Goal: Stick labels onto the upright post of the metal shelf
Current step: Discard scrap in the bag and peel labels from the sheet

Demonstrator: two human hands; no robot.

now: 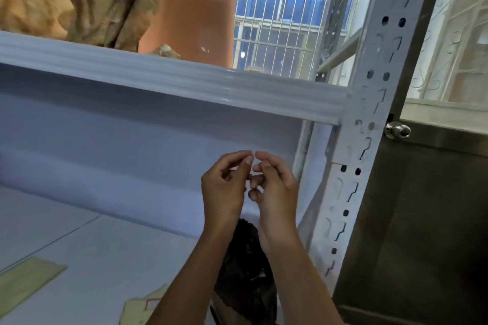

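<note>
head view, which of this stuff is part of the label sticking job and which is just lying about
Part of the job:
- grey perforated metal upright post
- left hand and right hand, fingertips pinched together on something small and pale, too blurred to name

Just lying about:
- black crumpled bag on the shelf
- flat pale green board
- round silver door knob
- orange cylinder on the upper shelf

both forearms raised, left hand [224,187] and right hand [274,187] fingertip to fingertip

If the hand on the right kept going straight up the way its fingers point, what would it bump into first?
Probably the long white metal shelf beam right above the right hand. Depth is hard to judge, so it might slip in front of the beam rather than hit it.
</note>
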